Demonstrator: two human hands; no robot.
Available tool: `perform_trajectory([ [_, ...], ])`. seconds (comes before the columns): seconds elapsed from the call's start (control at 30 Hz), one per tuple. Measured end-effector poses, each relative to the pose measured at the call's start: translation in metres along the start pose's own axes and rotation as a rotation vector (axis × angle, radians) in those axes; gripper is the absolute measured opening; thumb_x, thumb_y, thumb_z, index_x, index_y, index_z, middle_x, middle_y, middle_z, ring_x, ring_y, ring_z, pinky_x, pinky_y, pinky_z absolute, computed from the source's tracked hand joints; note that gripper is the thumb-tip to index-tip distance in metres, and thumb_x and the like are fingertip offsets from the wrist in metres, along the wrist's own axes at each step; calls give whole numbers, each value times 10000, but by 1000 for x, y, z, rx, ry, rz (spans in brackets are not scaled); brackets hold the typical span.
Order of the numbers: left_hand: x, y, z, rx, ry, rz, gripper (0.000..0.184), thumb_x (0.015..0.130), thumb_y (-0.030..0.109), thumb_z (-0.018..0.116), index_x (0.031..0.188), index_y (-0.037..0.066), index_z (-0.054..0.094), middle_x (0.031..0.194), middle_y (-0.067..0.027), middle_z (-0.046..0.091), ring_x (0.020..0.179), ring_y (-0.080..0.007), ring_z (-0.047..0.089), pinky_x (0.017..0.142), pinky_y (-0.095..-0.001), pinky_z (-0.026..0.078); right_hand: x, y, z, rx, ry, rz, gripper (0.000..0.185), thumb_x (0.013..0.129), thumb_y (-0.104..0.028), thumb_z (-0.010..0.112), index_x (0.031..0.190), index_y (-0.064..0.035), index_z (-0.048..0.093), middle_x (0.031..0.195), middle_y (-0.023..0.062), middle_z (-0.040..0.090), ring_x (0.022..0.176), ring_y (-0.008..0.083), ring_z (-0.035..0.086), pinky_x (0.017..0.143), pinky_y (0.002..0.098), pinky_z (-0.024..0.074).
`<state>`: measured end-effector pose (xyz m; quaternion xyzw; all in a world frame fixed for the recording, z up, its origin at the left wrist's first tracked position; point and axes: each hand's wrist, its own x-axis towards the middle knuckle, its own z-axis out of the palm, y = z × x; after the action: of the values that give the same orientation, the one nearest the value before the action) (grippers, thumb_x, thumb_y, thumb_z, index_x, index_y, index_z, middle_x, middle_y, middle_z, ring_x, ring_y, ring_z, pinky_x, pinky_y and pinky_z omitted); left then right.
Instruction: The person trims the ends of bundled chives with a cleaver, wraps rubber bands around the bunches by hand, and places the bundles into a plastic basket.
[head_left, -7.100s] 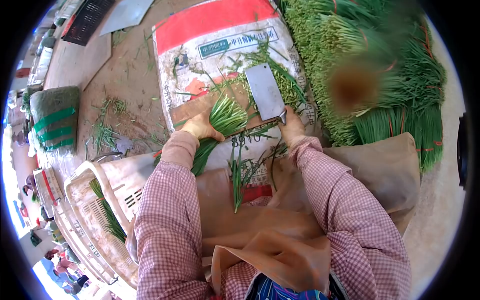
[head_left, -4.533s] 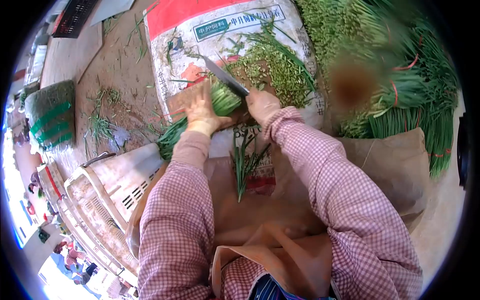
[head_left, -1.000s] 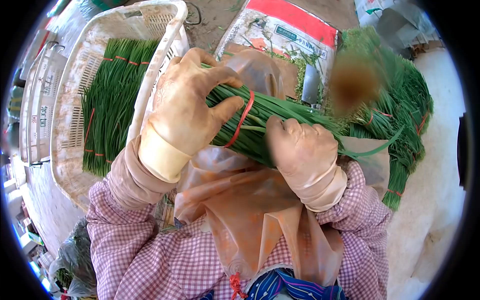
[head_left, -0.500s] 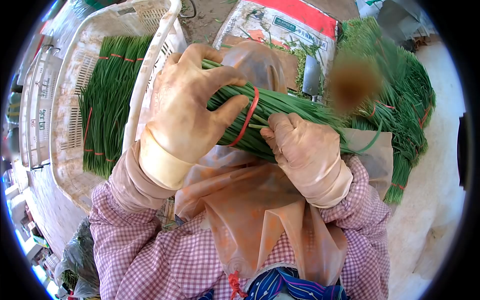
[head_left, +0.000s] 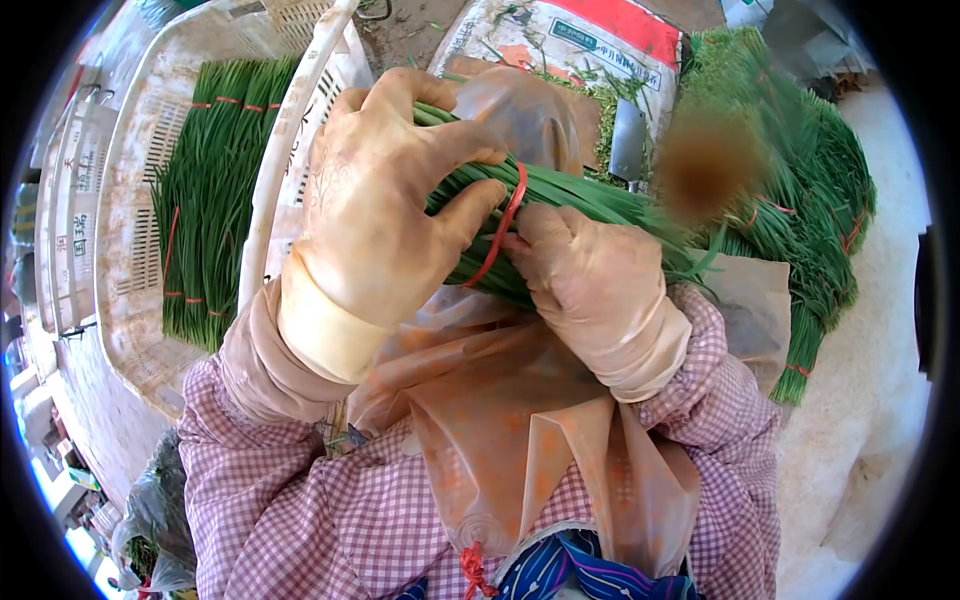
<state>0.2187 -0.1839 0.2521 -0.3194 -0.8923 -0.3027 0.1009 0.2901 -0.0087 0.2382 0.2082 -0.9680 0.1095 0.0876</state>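
A bundle of green garlic chives [head_left: 590,195] lies across my lap with a red rubber band [head_left: 505,225] around it. My gloved left hand [head_left: 400,180] is wrapped over the bundle's left part, thumb and fingers just left of the band. My gloved right hand [head_left: 590,280] is closed at the bundle's near side, right beside the band. Its fingertips reach up to the band and are partly hidden, so I cannot tell whether they pinch the band or single stalks. Beneath the bundle a translucent brown apron [head_left: 510,430] covers my lap.
At left, a white plastic crate [head_left: 120,300] holds several banded chive bundles [head_left: 220,200]. A pile of chives [head_left: 810,210] lies at right on the pale floor. Ahead are a printed white-and-red sack [head_left: 640,60] and a metal blade [head_left: 627,145]. A plastic bag [head_left: 165,510] stands lower left.
My right hand has moved left along the bundle, and its fingertips are now against the red band. The left hand keeps its hold with little movement.
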Motion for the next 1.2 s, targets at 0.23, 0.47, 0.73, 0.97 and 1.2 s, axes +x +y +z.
perform_trajectory([
  [0.23,2,-15,-2,-86,-30,51,310,692,134,751,990,70,698,1112,-159,591,1056,-324,560,913,-396,439,1,-5,-7,269,46,176,207,835,-139,660,999,-62,561,790,120,615,647,334,609,551,395,485],
  [0.47,-6,-25,-8,-339,0,3,363,742,135,732,1077,17,660,1212,-179,580,1124,-310,558,959,-392,430,-19,4,-20,182,-3,162,151,805,-153,669,864,-80,551,687,91,568,559,286,597,473,377,474],
  [0.73,-23,-34,3,-504,-12,-103,376,765,99,731,1130,41,663,1247,-182,569,1143,-284,554,961,-363,432,-21,9,-9,186,-118,105,117,827,-157,632,795,-101,535,632,79,560,533,260,596,456,380,461],
  [0.97,-33,-36,17,-564,72,-83,206,792,127,725,962,25,672,1198,-178,588,1073,-255,578,938,-369,445,-19,6,-2,158,-130,123,210,744,4,680,812,-73,497,609,52,531,520,233,562,462,329,438],
  [1.2,-33,-39,16,-454,57,-70,177,831,147,694,952,22,663,1230,-211,554,1076,-241,567,929,-360,444,-2,-7,3,78,-133,85,189,764,-46,681,812,-65,500,610,59,548,538,248,579,469,351,441],
])
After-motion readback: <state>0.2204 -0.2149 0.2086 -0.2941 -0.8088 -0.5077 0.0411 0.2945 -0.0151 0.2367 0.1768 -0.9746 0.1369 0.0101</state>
